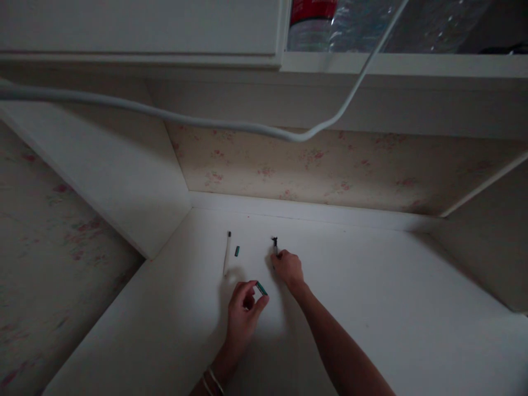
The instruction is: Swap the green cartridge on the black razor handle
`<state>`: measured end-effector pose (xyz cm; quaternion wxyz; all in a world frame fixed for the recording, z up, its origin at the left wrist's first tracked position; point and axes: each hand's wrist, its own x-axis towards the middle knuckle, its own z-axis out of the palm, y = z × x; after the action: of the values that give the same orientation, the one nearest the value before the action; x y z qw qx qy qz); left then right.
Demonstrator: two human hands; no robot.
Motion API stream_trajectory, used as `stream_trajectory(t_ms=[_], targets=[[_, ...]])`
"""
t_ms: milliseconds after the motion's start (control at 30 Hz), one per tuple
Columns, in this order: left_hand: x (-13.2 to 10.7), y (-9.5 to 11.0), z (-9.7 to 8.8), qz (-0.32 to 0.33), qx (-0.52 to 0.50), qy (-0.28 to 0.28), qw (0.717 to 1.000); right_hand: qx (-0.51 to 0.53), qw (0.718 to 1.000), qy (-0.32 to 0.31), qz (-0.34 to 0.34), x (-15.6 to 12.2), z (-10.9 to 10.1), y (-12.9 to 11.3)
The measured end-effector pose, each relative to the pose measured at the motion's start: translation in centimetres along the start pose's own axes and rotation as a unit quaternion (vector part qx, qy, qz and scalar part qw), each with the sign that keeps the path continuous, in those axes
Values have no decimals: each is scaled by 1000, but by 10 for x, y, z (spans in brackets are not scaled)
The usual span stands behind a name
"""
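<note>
Between the thumb and index finger of my left hand [244, 311] is a small green cylinder that looks like a battery [262, 289]. My right hand [289, 268], farther forward, has its fingers closed on a slim grey tool with a black, uneven top [275, 246], which points away from me. Its lower part is hidden by my fingers. A second green battery [237, 251] lies on the white tabletop [350, 308], left of my right hand. Beside that battery lies a thin white stick with a dark tip [227, 254].
A white cable [247, 127] hangs across the view above the table. Overhead is a white cabinet [140, 27], with clear plastic bottles [311, 33] on its open shelf. White side panels [124, 165] and a flowered wall [305, 165] bound the tabletop.
</note>
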<state>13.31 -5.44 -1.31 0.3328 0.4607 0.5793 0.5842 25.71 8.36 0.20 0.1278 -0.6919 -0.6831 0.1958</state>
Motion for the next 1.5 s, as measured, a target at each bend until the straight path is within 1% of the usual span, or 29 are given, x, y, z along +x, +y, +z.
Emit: stream_trajectory(t_ms=[167,300,367,433,533,567,600,667,700,733,767,800,867,967,1067,1133,1200,1300,1400,1500], targets=[[0,2,0,-3,0,0,1000,36,999,6,-3,0,-1,0],[1,3,0,4,-2,7,1000,101,995,12,-16,-7,-7,1],[1,3,0,14,3,13,1000,147,989,10,-32,-17,-11,3],[1,4,0,25,15,16,999,199,979,-7,-48,-32,-15,5],[0,7,1,45,38,15,998,268,958,-74,-70,-61,-21,9],[0,8,1,53,46,12,997,298,945,-108,-74,-70,-23,10],[-1,9,2,62,54,9,997,342,925,-148,-75,-78,-24,11],[-3,10,3,81,69,-2,994,446,865,-221,-64,-90,-28,11],[-5,10,3,90,76,-7,993,492,833,-246,-55,-94,-29,11],[-6,10,3,100,82,-11,992,525,809,-261,-46,-96,-31,11],[-7,9,3,108,87,-12,990,543,796,-266,-40,-97,-31,11],[-7,9,3,116,92,-12,989,551,790,-267,-35,-98,-32,11],[-8,8,3,126,101,-9,987,551,791,-265,-30,-96,-31,12],[-8,7,3,134,120,-5,984,536,803,-258,-37,-94,-30,13],[-8,6,2,132,128,-13,983,519,812,-260,-62,-93,-32,14],[-8,5,1,122,113,-23,986,499,821,-266,-81,-92,-37,15],[-8,5,0,96,82,-41,991,475,831,-273,-98,-89,-44,16],[-9,4,-2,36,0,-97,995,440,843,-284,-122,-84,-55,20],[-8,3,-3,-24,-96,-142,985,423,845,-294,-141,-80,-60,24],[-8,3,-2,-70,-142,-167,973,417,843,-305,-151,-80,-62,25]])
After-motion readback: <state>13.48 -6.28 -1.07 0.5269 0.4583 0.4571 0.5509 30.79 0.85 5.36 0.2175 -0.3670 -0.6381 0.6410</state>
